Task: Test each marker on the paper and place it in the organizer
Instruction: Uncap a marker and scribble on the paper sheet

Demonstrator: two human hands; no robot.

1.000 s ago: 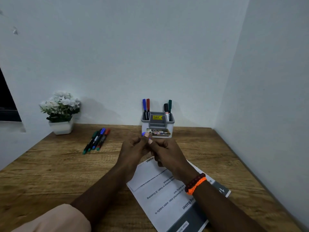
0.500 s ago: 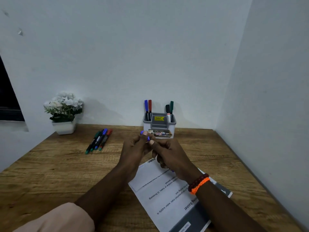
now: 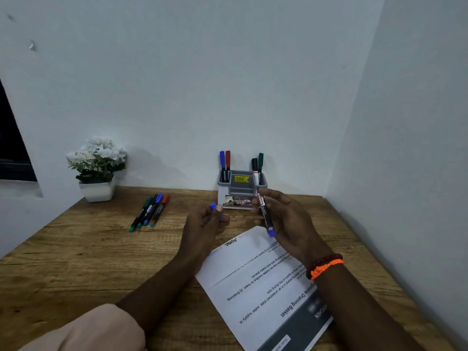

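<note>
While we are gripping the light, stiff marker (image 3: 264, 214) mid-barrel in our right hand (image 3: 286, 221), our left hand (image 3: 202, 224) is pinching its cap (image 3: 213, 206)

Four capped markers stand upright in the grey-and-white plastic organizer (image 3: 241, 188): one blue-capped (image 3: 222, 160), one red-capped (image 3: 228, 160), one black-capped (image 3: 254, 166) and one dark-green-capped (image 3: 260, 160). Four more markers lie side by side on the wooden table (image 3: 76, 254). One uncapped blue-tipped marker (image 3: 264, 214) and one loose blue cap (image 3: 213, 206) are in hand. One printed white paper sheet (image 3: 258, 282). One white potted flower plant (image 3: 97, 168).
</note>
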